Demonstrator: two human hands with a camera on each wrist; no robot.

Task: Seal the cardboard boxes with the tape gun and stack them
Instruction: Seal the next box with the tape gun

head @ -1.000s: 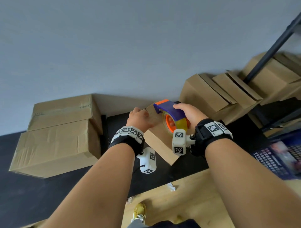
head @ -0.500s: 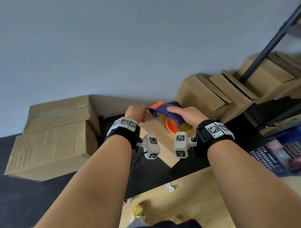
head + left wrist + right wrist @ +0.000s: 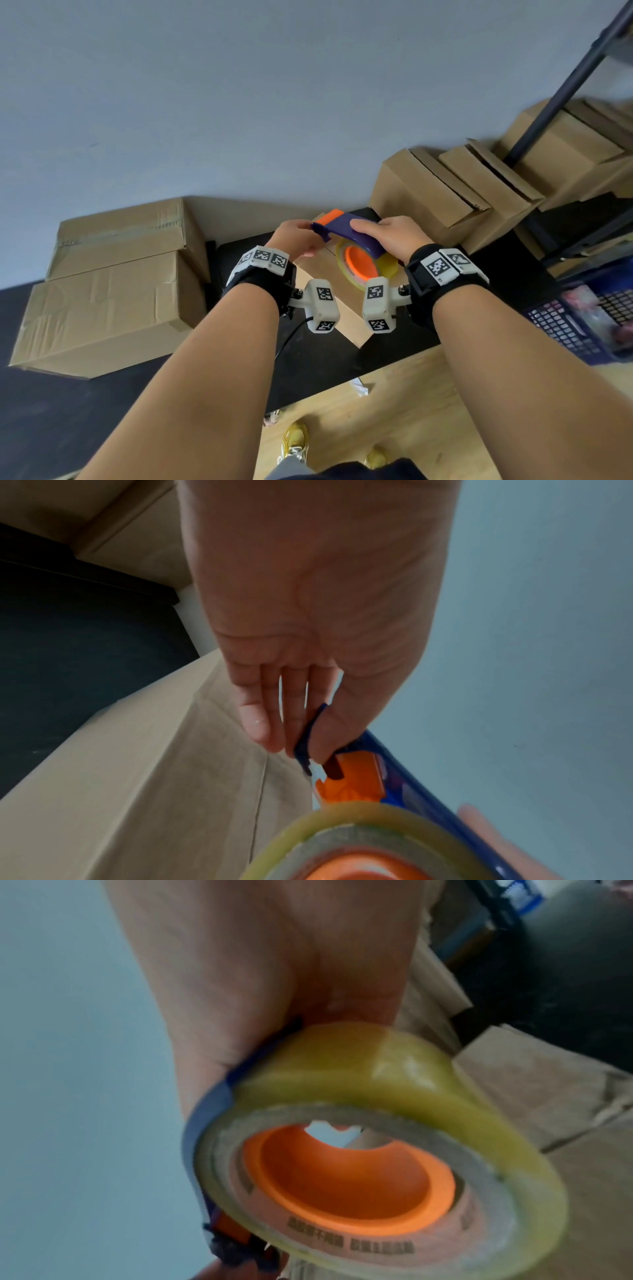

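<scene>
Holding the tape gun [image 3: 356, 240] over the box [image 3: 329, 274] edge — both hands [image 3: 394, 236].

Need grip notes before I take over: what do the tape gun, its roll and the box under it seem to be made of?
Tape gun: looks like hard moulded plastic, smooth purple-blue shell with orange parts. Tape roll: glossy, yellowish clear film on a greyish printed core, probably card. Cardboard box: matte brown cardboard, creased along its folds.
</scene>
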